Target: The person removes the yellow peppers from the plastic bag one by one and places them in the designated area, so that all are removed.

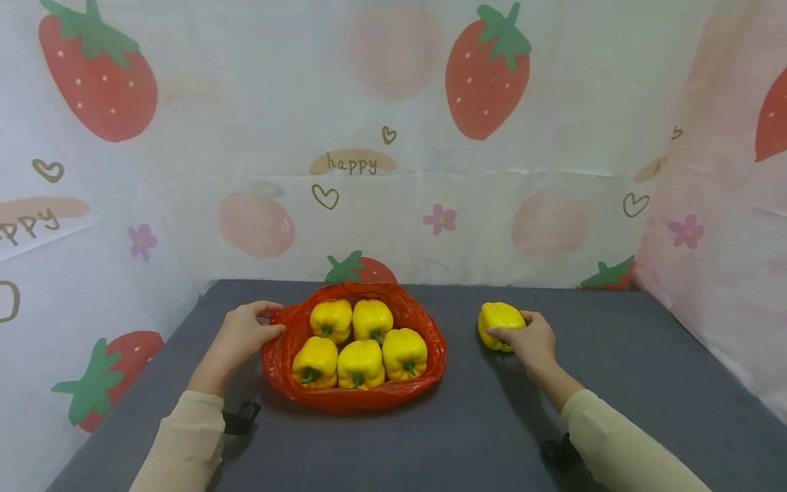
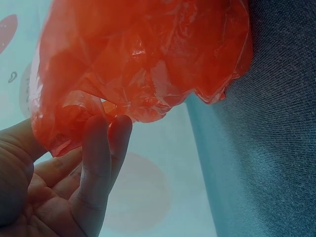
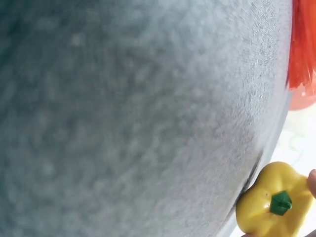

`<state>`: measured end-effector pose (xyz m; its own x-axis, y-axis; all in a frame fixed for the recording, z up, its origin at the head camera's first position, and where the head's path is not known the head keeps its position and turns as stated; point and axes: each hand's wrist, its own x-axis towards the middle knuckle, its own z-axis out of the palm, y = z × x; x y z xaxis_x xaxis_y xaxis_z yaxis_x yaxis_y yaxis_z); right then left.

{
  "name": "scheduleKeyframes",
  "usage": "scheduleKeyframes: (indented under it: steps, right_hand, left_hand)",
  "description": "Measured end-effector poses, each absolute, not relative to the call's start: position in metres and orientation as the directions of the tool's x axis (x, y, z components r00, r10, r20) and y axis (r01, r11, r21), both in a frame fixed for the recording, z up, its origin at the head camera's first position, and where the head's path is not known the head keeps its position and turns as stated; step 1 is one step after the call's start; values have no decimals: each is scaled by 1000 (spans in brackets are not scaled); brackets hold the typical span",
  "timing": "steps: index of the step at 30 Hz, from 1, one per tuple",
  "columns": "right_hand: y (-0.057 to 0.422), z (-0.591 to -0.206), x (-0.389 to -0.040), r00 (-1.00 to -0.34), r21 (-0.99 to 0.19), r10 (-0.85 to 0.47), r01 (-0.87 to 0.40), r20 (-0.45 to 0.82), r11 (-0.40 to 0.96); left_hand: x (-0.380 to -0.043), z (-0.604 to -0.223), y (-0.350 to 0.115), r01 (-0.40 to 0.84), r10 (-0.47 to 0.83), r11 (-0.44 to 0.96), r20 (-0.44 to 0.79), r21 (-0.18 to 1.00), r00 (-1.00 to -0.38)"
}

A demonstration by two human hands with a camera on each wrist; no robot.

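A red plastic bag (image 1: 279, 372) lies spread wide at its mouth on the table, with several yellow bell peppers (image 1: 360, 362) inside, green stems mostly facing me. At the bag's left edge, my left hand (image 1: 242, 335) pinches the thin plastic between thumb and fingers; the left wrist view shows the crumpled red film (image 2: 143, 59) at the fingertips. To the right of the bag, my right hand (image 1: 533, 342) grips a single yellow bell pepper (image 1: 499, 318) by its side. In the right wrist view this pepper (image 3: 259, 202) shows its green stem, and only bits of the fingers appear.
Dark grey cloth covers the table (image 1: 455, 437). A pale curtain (image 1: 406, 239) printed with strawberries and hearts stands behind it and along both sides. Dark straps (image 1: 241, 418) hang at both wrists.
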<state>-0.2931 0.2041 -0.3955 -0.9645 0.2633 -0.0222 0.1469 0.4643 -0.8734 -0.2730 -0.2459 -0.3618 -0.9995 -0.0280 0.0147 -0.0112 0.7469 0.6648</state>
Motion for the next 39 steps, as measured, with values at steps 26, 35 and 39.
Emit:
scheduleKeyframes:
  steps: [26,35,39]
  right_hand:
    - [205,-395,-292,-978,-864,200,157,-66,479]
    - [206,-387,-291,-978,-864,197,159,-71,478]
    - [205,-378,-286,-979,-872,199,132,-41,472]
  left_hand:
    - [-274,-364,-247,-33,-42,738,-3,674,-999]
    - [-274,-363,-245,-46,-52,728,-11,684,-999]
    - [-274,-361,-244,-45,-51,728,-11,684,-999]
